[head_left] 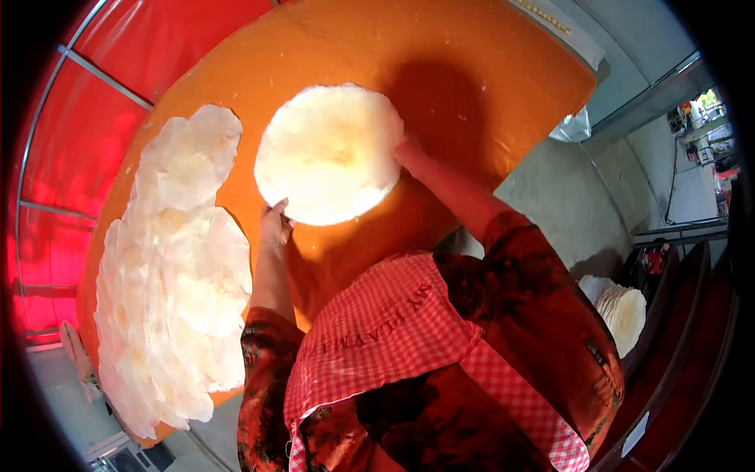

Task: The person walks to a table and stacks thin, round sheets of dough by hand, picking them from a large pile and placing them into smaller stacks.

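Observation:
A large, thin, pale flatbread (326,157) with a browner patch near its middle is spread between my two hands over the orange table. My left hand (276,223) pinches its lower left edge, thumb at the rim. At the right edge, my right hand (406,153) is closed on the rim, its fingers partly hidden and slightly blurred. Left of it, many similar thin flatbreads (169,291) overlap in a broad layer along the table's side.
The orange table (346,39) has a curved edge on the left, by a red sheet wall (86,134) on metal bars. A stack of round flatbreads (624,318) stands low at the right, near dark red wooden rails (668,362). Grey floor (558,197) shows beyond the table's right edge.

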Available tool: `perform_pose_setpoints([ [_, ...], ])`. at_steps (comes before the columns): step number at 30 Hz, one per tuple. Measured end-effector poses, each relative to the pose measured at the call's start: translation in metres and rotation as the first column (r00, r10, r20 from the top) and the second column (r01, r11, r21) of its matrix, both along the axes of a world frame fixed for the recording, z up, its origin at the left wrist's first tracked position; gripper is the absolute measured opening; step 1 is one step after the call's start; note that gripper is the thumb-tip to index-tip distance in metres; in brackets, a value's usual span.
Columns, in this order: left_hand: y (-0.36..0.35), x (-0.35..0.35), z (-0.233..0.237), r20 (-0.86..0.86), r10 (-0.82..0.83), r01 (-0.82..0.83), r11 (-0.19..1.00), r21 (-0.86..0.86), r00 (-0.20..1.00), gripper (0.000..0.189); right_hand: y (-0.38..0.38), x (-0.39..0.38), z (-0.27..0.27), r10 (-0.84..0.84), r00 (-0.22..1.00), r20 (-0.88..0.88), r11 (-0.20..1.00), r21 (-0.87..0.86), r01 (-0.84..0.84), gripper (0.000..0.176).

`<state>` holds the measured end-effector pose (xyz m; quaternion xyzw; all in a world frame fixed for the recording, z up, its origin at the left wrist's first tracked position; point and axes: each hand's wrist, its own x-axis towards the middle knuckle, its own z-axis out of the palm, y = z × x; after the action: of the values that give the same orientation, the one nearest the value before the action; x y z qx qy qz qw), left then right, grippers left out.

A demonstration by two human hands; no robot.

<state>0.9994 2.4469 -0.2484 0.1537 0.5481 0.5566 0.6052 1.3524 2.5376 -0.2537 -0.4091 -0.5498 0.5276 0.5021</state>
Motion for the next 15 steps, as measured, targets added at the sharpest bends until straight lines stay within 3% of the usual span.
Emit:
perform_pose_setpoints([
  [3,0.003,-0.003,-0.008,-0.018,-0.003,0.003,1.0,0.016,1.0,0.024,0.01,-0.002,-0.002,-0.234,0.86,0.454,0.969,0.04,0.243,0.032],
  [5,0.002,-0.004,-0.007,-0.022,0.009,-0.009,1.0,0.004,1.0,0.028,0.001,0.008,0.004,-0.213,0.652,0.728,0.927,-0.061,0.37,0.03],
  [8,0.006,-0.009,-0.016,-0.01,0.021,-0.021,1.0,0.002,1.0,0.03,0.003,0.014,-0.016,-0.313,0.764,0.565,0.891,-0.103,0.442,0.031],
  [11,0.005,0.001,-0.007,0.001,0.066,-0.066,0.998,-0.008,0.998,0.028,0.019,0.014,-0.039,-0.279,0.92,0.275,0.782,-0.492,0.384,0.031],
  [15,0.005,-0.004,-0.009,-0.039,0.025,-0.026,1.0,-0.012,0.999,0.028,0.008,0.014,0.009,-0.21,0.974,0.09,0.746,-0.628,0.219,0.03],
])
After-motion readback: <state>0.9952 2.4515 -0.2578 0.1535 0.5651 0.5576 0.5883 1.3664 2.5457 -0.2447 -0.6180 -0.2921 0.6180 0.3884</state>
